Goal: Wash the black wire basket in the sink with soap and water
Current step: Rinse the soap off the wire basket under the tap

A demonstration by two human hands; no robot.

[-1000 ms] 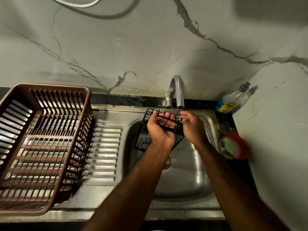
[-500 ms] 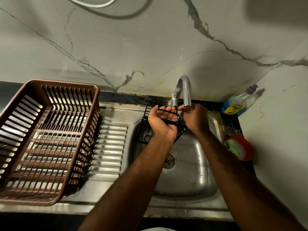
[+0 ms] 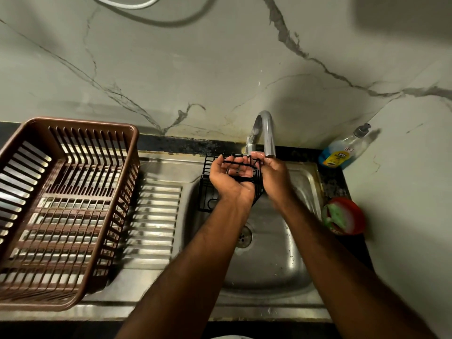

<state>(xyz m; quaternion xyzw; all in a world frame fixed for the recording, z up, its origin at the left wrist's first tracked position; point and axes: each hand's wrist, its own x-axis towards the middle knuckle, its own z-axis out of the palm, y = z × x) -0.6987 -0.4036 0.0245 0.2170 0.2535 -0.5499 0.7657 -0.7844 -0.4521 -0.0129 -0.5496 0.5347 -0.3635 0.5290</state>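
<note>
The black wire basket (image 3: 207,192) is held above the sink (image 3: 269,287), near its back edge, just under the faucet (image 3: 266,133). It is gripped by the left hand (image 3: 228,178), palm up, fingers curled round the wires. The right hand (image 3: 275,173) is laid against its right side; whether it grips cannot be told.

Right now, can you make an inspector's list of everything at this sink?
Surface: steel sink with a ridged drainboard on its left.
Job's things: black wire basket held over the basin, under the tap; soap bottle in the back right corner.
Clutter: brown dish rack left of the basin; red bowl holding something green, right of the sink.
Grips: left hand palm up, fingers curled round the basket's wires; right hand against its right side, grip unclear.
Cables: white cable on the wall at the top.
Surroundings: veined marble wall behind and to the right.
</note>
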